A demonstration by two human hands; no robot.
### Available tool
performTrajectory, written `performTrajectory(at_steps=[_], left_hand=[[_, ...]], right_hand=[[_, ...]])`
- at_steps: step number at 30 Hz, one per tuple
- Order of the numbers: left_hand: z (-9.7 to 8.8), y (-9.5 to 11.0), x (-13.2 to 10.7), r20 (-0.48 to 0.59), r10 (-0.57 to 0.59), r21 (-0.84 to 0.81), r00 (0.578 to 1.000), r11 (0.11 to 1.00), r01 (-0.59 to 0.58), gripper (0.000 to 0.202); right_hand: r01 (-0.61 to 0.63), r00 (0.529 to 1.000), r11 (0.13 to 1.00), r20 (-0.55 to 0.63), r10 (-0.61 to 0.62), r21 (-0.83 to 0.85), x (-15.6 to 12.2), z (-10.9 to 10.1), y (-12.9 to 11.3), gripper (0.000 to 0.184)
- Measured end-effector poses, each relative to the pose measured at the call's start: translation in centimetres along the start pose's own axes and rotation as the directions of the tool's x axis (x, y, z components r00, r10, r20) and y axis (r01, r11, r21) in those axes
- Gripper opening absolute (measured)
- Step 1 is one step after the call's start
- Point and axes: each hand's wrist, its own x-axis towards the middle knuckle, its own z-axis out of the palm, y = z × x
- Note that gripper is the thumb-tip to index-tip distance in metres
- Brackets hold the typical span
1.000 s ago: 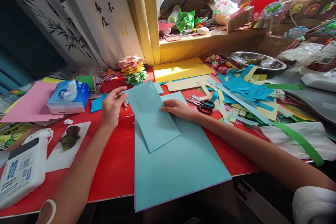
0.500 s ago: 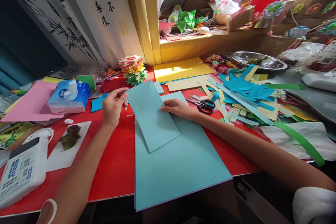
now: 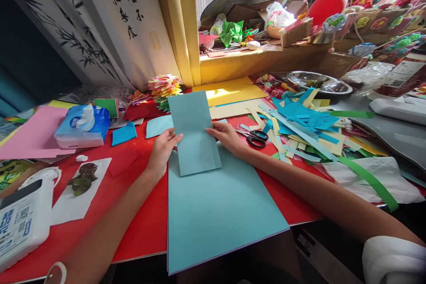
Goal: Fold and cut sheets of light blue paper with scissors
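Observation:
A folded light-blue sheet of paper is held up between both hands, its long sides nearly upright. My left hand pinches its left edge, thumb in front. On the opposite edge my right hand grips it with thumb and fingers. Beneath lies a larger light-blue paper sheet, reaching past the table's front edge. Black-handled scissors rest on the table just right of my right hand. A small light-blue piece of paper lies behind my left hand.
Blue, cream and green paper strips pile up on the right. On the left of the red table are a tissue pack, pink paper and a white device. A metal bowl and a folded-paper stack stand farther back.
The folded paper has turned from slanted to nearly upright. My left hand has moved right and down along its edge, uncovering the small light-blue piece behind. The camera view has shifted slightly.

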Motion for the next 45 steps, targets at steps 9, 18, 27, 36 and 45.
performTrajectory(at_steps=[9, 18, 27, 36, 45], left_hand=[[1.1, 0.9, -1.3, 0.219, 0.064, -0.035, 0.974, 0.998, -0.058, 0.067], [0.1, 1.6, -1.2, 0.398, -0.068, -0.147, 0.915, 0.980, 0.137, 0.072], [-0.2, 0.9, -0.6, 0.274, 0.100, 0.065, 0.957, 0.990, -0.123, 0.074], [-0.4, 1.4, -1.0, 0.229, 0.152, 0.093, 0.961, 0.980, -0.177, 0.071], [-0.6, 1.7, -1.0, 0.238, 0.174, 0.114, 0.956, 0.972, -0.205, 0.071]], right_hand=[[-0.004, 0.999, 0.990, -0.041, 0.010, 0.143, 0.2, -0.1, 0.2, 0.025], [-0.004, 1.000, 0.995, -0.021, 0.006, 0.098, 0.5, -0.4, 0.3, 0.026], [0.000, 1.000, 0.409, 0.005, 0.010, -0.913, 1.6, -6.6, -5.7, 0.022], [-0.030, 0.895, 0.139, 0.036, 0.444, -0.990, -3.2, -11.6, -5.1, 0.038], [-0.060, 0.941, 0.065, -0.035, 0.337, -0.996, -3.5, -9.9, -4.4, 0.027]])
